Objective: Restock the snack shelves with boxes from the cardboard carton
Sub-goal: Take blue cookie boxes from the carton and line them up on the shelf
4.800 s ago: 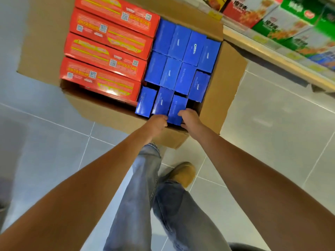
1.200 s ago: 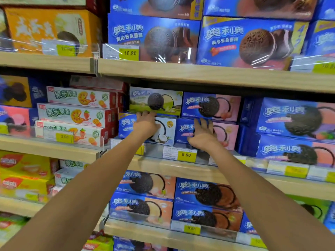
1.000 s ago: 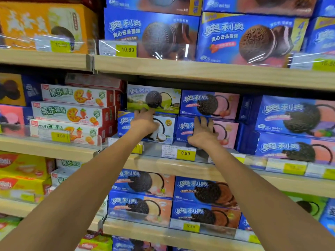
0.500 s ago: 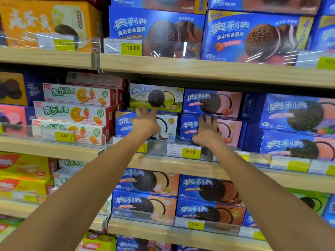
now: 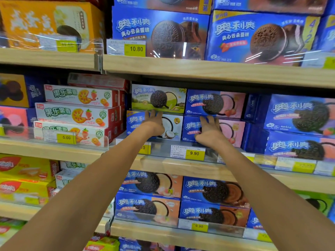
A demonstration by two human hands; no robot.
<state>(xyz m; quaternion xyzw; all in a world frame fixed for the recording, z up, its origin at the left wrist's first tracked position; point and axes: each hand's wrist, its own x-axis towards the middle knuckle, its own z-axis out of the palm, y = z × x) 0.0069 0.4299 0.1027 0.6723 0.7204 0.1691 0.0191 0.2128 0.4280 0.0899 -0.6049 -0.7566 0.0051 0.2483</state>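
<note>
The left grip [image 5: 154, 124] lies flat, fingers straight and spread apart, on the coconut box [image 5: 172, 127], which stands on the middle shelf [image 5: 172, 165]. It reaches up to the green box [image 5: 159, 98] stacked at 12 o'clock. The right grip [image 5: 208, 132] (also spread, clasping nothing) presses the pink box [image 5: 230, 131], just beside the coconut box at 3 o'clock.

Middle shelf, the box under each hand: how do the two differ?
The coconut box under the left hand has a white panel with coconut halves; the strawberry box under the right hand has a pink panel. The coconut box carries a green-fronted box; the strawberry box carries a pink-fronted box. Both show a dark cookie on blue and sit lowest in two-high stacks.
</note>
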